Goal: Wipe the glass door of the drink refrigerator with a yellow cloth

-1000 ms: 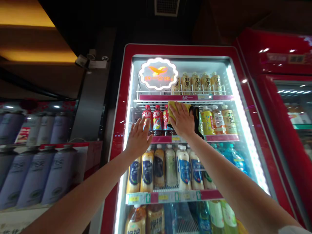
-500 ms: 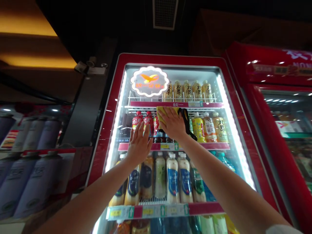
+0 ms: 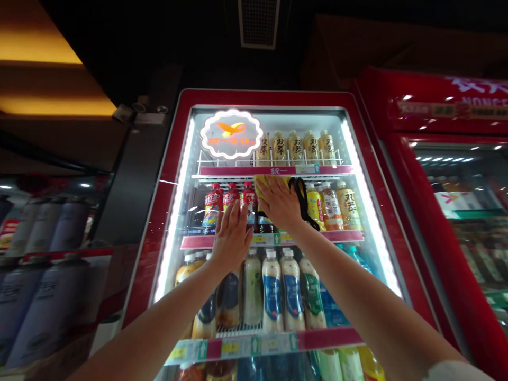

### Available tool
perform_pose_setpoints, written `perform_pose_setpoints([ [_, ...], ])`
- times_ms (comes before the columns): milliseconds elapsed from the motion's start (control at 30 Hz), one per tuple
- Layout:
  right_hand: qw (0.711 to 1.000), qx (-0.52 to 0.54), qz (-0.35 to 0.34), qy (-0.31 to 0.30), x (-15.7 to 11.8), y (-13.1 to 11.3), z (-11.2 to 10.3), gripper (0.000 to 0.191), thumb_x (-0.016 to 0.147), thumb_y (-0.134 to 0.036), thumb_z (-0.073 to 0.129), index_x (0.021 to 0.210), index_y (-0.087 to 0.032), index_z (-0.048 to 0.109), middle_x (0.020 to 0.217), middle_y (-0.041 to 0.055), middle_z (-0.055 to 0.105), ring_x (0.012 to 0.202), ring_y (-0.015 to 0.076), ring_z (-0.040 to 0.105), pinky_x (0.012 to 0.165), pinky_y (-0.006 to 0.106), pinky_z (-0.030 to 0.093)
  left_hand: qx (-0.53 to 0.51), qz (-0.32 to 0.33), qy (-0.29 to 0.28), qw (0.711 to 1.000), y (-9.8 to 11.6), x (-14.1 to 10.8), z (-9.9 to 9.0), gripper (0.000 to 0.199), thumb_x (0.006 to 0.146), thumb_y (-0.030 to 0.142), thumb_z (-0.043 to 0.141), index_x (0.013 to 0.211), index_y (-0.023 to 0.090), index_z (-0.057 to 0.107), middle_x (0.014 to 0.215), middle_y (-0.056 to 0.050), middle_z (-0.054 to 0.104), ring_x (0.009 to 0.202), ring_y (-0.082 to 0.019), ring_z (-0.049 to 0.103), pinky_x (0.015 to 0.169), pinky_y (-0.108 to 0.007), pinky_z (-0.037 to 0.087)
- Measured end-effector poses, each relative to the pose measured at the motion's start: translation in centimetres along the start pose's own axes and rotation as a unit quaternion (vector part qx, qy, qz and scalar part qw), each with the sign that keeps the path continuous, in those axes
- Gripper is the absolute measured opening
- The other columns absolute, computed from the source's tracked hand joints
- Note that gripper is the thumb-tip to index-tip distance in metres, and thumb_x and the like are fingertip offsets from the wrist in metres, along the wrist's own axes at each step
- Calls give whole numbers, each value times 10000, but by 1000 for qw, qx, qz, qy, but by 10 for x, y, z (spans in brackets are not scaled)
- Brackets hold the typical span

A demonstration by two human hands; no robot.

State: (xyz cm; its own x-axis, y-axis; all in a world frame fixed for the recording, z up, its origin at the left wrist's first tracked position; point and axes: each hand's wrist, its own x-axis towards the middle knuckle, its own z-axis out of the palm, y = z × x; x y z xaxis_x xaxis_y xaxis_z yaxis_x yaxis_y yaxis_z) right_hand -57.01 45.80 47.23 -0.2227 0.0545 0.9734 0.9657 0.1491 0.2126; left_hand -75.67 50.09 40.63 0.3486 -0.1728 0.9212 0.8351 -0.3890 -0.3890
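My right hand lies flat on a yellow cloth and presses it against the glass door of a lit drinks fridge. Black edging or a strap sticks out to the right of the hand. Lower and to the left, my left hand is held up with fingers extended and no object in it. It is at the glass; whether the palm touches cannot be made out. Behind the door, red-capped bottles and white-capped bottles stand on shelves, partly hidden by my arms.
The fridge has a red frame and a glowing logo sign at its upper left. A second red fridge stands at the right. On the left, shelves hold several tall pale purple containers beside a dark pillar.
The view has turned slightly right, so the fridge appears further left. Both hands have shifted a little to the right across the door, the cloth moving with my right hand.
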Motion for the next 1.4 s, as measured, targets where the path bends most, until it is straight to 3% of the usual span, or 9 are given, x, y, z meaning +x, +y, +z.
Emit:
perform_pose_setpoints([
  [167,996,-27,81,9,-17,41,-8,576,1057,-432,348,1618,-300,358,1717,40,301,1575,321,278,1208,643,345,-11,3,0,1000,16,3,8,657,1026,330,434,1634,166,250,1674,-182,329,1566,-354,278,1281,-609,234],
  [367,997,-25,76,14,-71,22,-1,578,1055,-410,354,1616,-272,371,1722,65,284,1580,356,253,1214,663,315,-12,-18,-29,999,26,-2,6,646,1025,353,430,1623,154,285,1676,-182,329,1553,-364,304,1275,-622,232],
  [500,1000,-5,27,-6,-46,23,-3,573,1057,-424,354,1619,-311,356,1721,30,292,1585,332,245,1224,660,309,-20,-19,-31,999,35,10,10,646,1022,349,412,1622,141,293,1685,-185,314,1569,-356,276,1279,-622,221],
  [633,999,7,32,-3,-18,58,-13,570,1054,-429,360,1611,-311,374,1712,30,314,1578,327,268,1222,661,317,-27,-29,-22,999,50,24,19,636,1012,329,419,1613,144,317,1695,-194,286,1587,-350,231,1286,-632,187],
  [833,991,-36,122,31,-64,72,-14,584,1048,-416,368,1614,-273,376,1718,70,295,1573,365,272,1201,680,329,-42,-26,-19,999,64,18,22,650,1018,344,431,1625,164,284,1701,-179,274,1596,-341,207,1291,-612,193],
  [933,996,-31,80,15,-83,59,-11,564,1050,-397,375,1603,-288,395,1718,51,298,1579,350,260,1206,648,338,-36,-15,-14,999,70,13,24,635,1020,338,435,1615,154,309,1694,-174,297,1588,-345,231,1293,-603,195],
  [1033,999,-8,37,-2,-68,59,-13,552,1052,-401,379,1597,-319,403,1712,24,315,1581,323,266,1219,622,336,-33,-24,-15,999,80,20,29,651,1012,346,456,1615,149,311,1677,-179,334,1576,-352,264,1288,-614,198],
  [1233,999,-7,41,-19,-25,116,-30,569,1054,-430,371,1614,-330,361,1713,6,308,1580,306,274,1206,629,367,-37,-24,-19,999,106,41,41,677,1025,364,427,1645,179,229,1692,-167,310,1577,-337,267,1289,-618,173],
  [1400,994,-30,104,31,-72,143,-31,575,1054,-429,347,1613,-294,373,1715,40,304,1571,341,285,1207,651,351,-39,-8,-12,999,119,36,45,673,1033,381,418,1649,205,213,1711,-152,271,1587,-315,248,1297,-579,185],
])
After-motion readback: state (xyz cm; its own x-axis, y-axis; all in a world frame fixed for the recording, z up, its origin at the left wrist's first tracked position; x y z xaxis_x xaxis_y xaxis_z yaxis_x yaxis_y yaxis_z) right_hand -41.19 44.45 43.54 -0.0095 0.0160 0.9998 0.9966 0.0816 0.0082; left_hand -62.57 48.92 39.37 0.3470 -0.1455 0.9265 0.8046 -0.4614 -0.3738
